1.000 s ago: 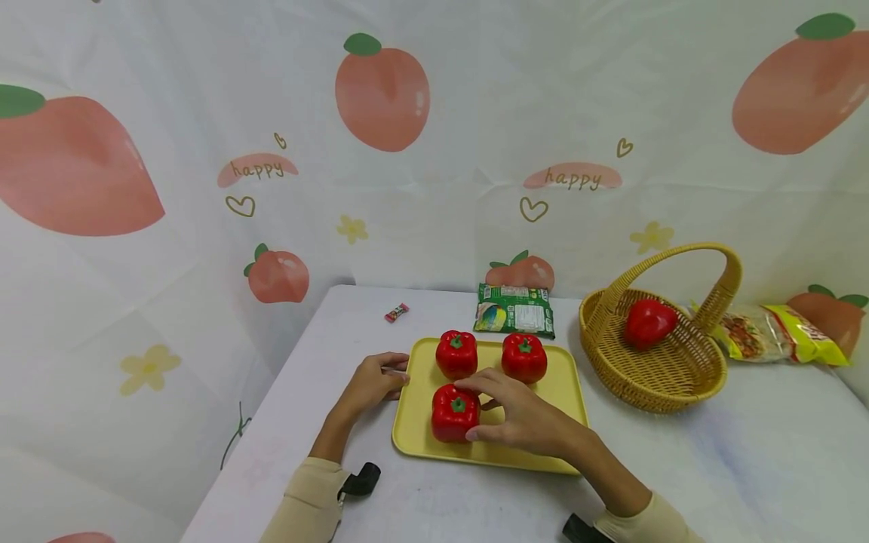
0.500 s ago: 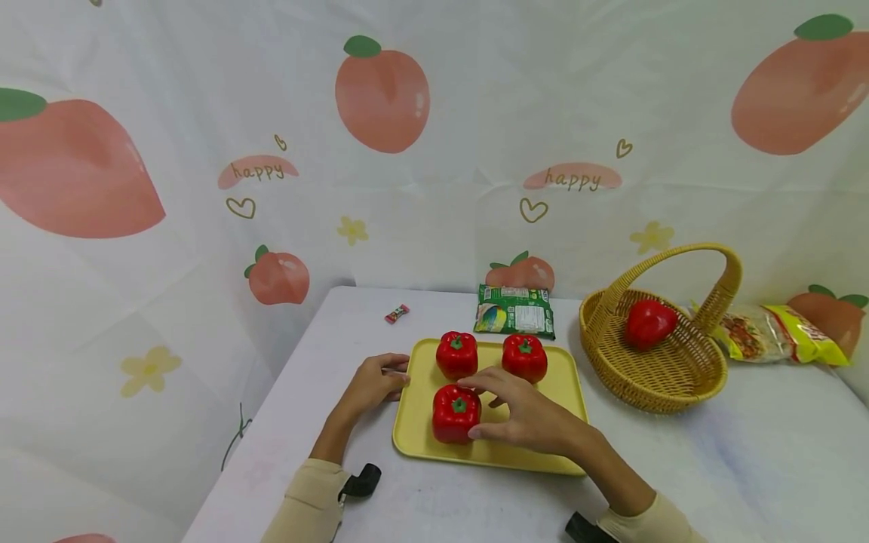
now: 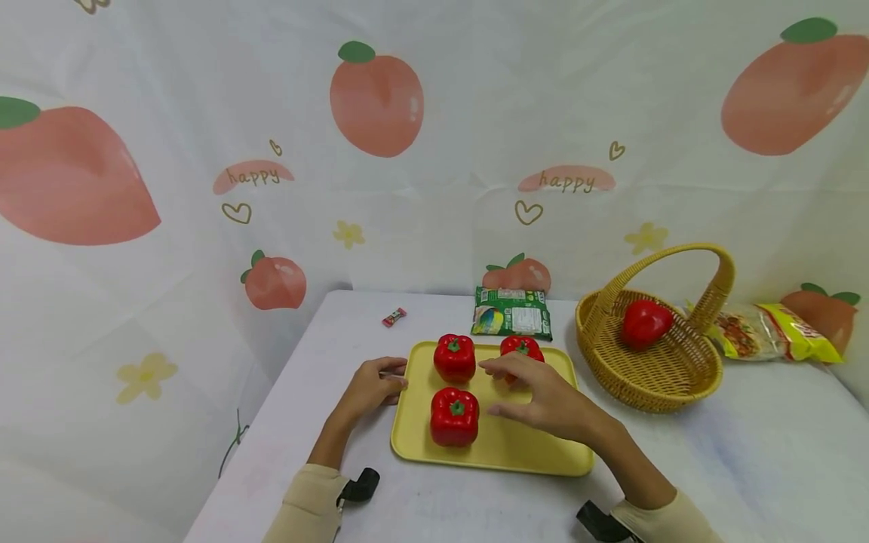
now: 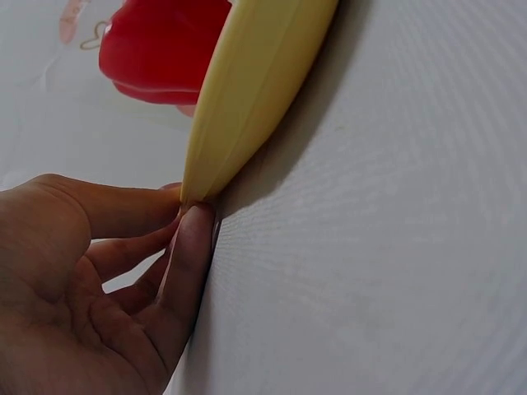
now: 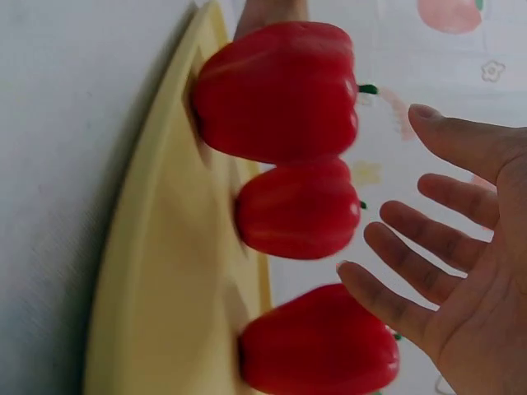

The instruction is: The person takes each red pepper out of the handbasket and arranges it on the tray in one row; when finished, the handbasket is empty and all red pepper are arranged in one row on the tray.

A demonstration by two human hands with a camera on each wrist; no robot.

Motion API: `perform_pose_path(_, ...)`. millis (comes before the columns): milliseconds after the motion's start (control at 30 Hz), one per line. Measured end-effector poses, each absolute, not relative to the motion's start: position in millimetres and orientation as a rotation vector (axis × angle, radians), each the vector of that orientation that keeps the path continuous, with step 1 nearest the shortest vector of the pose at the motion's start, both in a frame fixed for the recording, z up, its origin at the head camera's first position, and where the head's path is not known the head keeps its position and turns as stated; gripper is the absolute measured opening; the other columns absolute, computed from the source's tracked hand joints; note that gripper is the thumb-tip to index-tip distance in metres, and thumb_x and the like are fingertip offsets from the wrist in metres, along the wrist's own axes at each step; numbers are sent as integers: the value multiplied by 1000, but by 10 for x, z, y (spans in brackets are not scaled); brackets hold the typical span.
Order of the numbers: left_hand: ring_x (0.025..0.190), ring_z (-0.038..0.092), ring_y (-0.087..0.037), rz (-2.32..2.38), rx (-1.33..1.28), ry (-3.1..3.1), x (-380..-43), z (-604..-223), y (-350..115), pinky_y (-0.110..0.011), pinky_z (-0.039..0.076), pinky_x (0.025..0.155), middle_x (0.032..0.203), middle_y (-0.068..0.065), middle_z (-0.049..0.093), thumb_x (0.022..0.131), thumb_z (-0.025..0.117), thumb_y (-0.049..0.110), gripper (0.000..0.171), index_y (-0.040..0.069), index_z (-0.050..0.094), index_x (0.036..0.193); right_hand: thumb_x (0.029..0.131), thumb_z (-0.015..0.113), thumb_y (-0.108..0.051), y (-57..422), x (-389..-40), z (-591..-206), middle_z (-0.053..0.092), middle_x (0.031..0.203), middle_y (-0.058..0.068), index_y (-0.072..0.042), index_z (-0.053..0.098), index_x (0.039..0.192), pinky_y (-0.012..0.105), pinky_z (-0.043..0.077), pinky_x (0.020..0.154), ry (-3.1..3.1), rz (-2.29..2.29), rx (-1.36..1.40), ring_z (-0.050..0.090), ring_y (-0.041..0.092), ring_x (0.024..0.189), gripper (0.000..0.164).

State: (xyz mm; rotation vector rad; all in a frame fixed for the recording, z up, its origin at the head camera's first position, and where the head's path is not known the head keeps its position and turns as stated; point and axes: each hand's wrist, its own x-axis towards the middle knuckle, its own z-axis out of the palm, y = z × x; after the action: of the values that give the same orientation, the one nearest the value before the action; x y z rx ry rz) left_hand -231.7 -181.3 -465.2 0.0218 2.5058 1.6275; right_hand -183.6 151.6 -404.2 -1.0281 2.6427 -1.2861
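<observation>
On a yellow tray (image 3: 529, 454) stand a front red bell pepper (image 3: 453, 428), a back left bell pepper (image 3: 453, 362) and a back right bell pepper (image 3: 521, 346). My left hand (image 3: 369, 389) pinches the tray's left rim between thumb and fingers; the left wrist view shows the grip on the rim (image 4: 247, 99) closely. Over the tray's right part hangs my right hand (image 3: 543, 397), fingers spread and holding nothing. It partly covers the back right pepper in the head view. From the right wrist, all three peppers show beside the spread fingers (image 5: 428, 284).
A wicker basket (image 3: 604, 372) with an arched handle holds another red bell pepper (image 3: 646, 324) at the right. Behind it lies a yellow food packet (image 3: 767, 332). A green packet (image 3: 512, 312) and a small red candy (image 3: 394, 317) lie at the table's back.
My right hand has come away from the front pepper, moving right and slightly up. That pepper stays on the tray, and my left hand keeps its place at the rim.
</observation>
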Motion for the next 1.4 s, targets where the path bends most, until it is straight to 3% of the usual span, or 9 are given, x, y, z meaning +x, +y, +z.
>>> perform_pose_path(133,92,70,-15,1650,38,2489,-2314,-4654,-1801,-31,65,73,124,-12,72,95,72,4,42,-1,68,137,93,84,-36,1610,-1850,-4002,68,126,-8,-18,65,141,40,62,94,2699,-1300,-1018,66,18,111,54)
perform_pose_path(367,92,71,-16,1644,37,2493,-2306,-4647,-1812,-33,65,73,123,-13,73,95,72,4,42,-2,67,137,94,83,-22,1835,-1872,-3931,73,122,6,-8,69,134,37,63,88,2771,-1359,-1028,69,24,108,45)
perform_pose_path(533,95,71,-16,1646,32,2479,-2322,-4667,-1838,-31,65,74,125,-15,72,97,70,4,42,-1,67,138,96,80,-16,2035,-1862,-3899,73,126,10,-7,69,134,33,64,86,2835,-1366,-1017,70,23,108,41)
perform_pose_path(733,95,71,-16,1651,28,2470,-2325,-4675,-1839,-31,65,74,125,-15,72,97,71,4,42,-2,66,138,89,83,-1,2314,-1826,-3855,74,120,2,-10,71,131,24,63,82,2956,-1375,-1108,69,8,98,45)
perform_pose_path(933,95,71,-17,1656,25,2471,-2316,-4659,-1827,-34,66,75,124,-13,72,96,72,5,43,-1,67,138,81,86,7,2617,-1749,-3796,73,121,-2,-9,73,128,13,57,85,3101,-1300,-1118,67,1,104,51)
perform_pose_path(1133,93,71,-15,1646,5,2487,-2332,-4667,-1818,-32,65,75,122,-10,73,96,71,5,41,1,68,137,81,87,5,2907,-1712,-3730,69,123,-14,-7,72,127,6,52,86,3185,-1219,-1020,66,-6,102,50)
perform_pose_path(1400,94,71,-16,1639,26,2490,-2342,-4683,-1831,-32,65,74,123,-13,72,95,72,4,43,-1,67,137,90,82,-3,3241,-1794,-3646,61,121,-34,-9,72,130,4,50,80,3203,-1215,-761,61,-12,100,41)
